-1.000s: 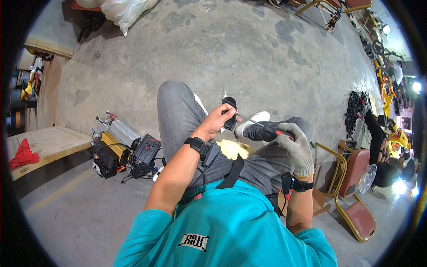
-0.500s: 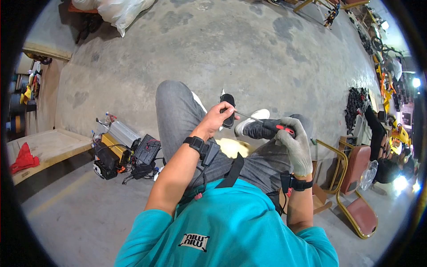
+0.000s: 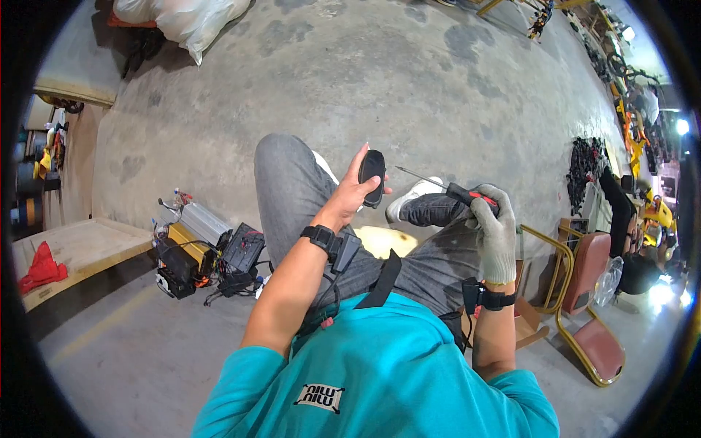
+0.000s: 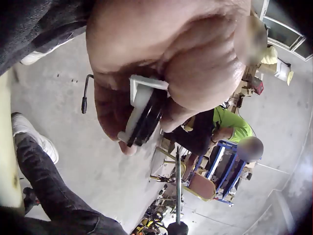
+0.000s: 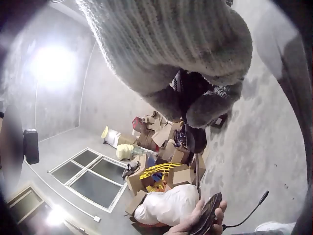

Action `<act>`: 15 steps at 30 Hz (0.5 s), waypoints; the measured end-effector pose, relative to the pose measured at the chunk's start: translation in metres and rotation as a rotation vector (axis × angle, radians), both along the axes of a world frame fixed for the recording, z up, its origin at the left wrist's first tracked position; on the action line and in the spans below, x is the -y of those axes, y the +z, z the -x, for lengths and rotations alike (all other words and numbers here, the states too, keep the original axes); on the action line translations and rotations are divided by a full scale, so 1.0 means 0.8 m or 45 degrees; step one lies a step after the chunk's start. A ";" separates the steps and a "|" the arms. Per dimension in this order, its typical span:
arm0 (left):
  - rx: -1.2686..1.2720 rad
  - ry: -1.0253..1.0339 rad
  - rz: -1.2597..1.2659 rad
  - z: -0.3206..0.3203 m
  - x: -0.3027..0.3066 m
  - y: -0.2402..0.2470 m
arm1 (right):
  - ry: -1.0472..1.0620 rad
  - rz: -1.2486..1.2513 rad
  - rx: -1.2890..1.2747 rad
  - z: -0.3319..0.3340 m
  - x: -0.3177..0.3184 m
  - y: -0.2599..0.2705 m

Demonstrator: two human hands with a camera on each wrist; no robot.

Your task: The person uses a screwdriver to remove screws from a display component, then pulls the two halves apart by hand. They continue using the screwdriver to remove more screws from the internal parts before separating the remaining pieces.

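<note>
My bare left hand holds an oval black part, thumb on its dark face. In the left wrist view that part shows a white bracket-like piece along one side. My gloved right hand grips a screwdriver by its black and red handle, the shaft pointing left toward the black part. A gap lies between the tip and the part in the head view. The right wrist view shows the glove curled round the dark handle.
Electronic boxes with cables lie on the floor at left, beside a low wooden platform bearing a red cloth. A chair stands at right. A white bag sits at the far left. A person in green is in the background.
The screwdriver tip has come away from the black part as my right hand drew back slightly. My left fingers have extended, and more of the part's dark face shows.
</note>
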State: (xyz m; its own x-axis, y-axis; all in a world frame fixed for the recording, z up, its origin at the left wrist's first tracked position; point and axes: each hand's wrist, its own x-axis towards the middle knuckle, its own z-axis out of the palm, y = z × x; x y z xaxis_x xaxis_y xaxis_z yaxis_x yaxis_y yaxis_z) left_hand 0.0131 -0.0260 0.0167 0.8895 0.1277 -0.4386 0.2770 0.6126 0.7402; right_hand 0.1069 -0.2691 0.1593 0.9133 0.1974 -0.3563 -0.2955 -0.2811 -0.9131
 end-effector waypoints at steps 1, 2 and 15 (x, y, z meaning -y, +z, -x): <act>0.015 0.014 -0.004 0.000 0.000 0.001 | -0.015 -0.020 0.010 -0.002 0.001 -0.001; 0.015 0.009 -0.004 -0.001 0.001 0.002 | -0.030 -0.040 0.020 -0.003 0.002 -0.001; 0.025 -0.001 0.261 -0.005 -0.006 0.004 | -0.009 -0.081 -0.001 -0.003 0.000 0.005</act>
